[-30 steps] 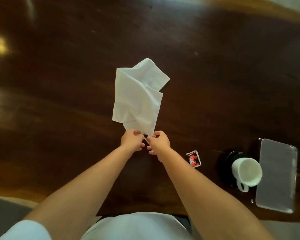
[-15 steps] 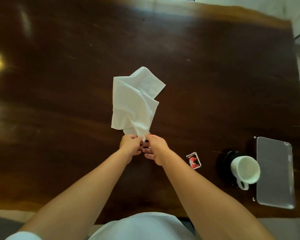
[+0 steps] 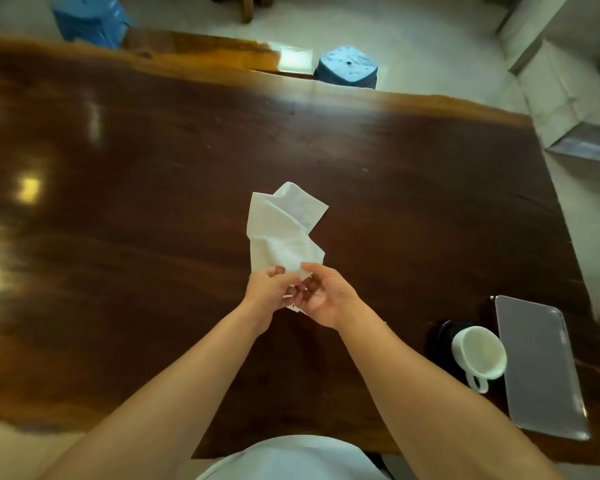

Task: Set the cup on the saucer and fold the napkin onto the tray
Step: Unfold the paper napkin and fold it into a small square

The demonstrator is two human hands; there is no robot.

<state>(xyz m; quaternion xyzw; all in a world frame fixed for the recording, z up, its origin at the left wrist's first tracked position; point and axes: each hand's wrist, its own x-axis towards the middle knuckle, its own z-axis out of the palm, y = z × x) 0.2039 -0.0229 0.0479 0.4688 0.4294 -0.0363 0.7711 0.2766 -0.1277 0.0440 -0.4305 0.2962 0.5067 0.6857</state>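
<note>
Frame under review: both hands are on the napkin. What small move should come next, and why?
Probably draw the two hands apart along the near edge of the napkin to straighten it. The left hand and right hand pinch it close together and it is crumpled, not ready to fold. The cup already sits on the saucer beside the tray.

Bare left hand (image 3: 267, 292), bare right hand (image 3: 328, 301), bare forearms (image 3: 201, 368), pale white top (image 3: 291, 459) on torso

Dark glossy wooden table (image 3: 153, 202), blue stool (image 3: 347, 65) beyond its far edge, second blue stool (image 3: 90, 19) further left
</note>
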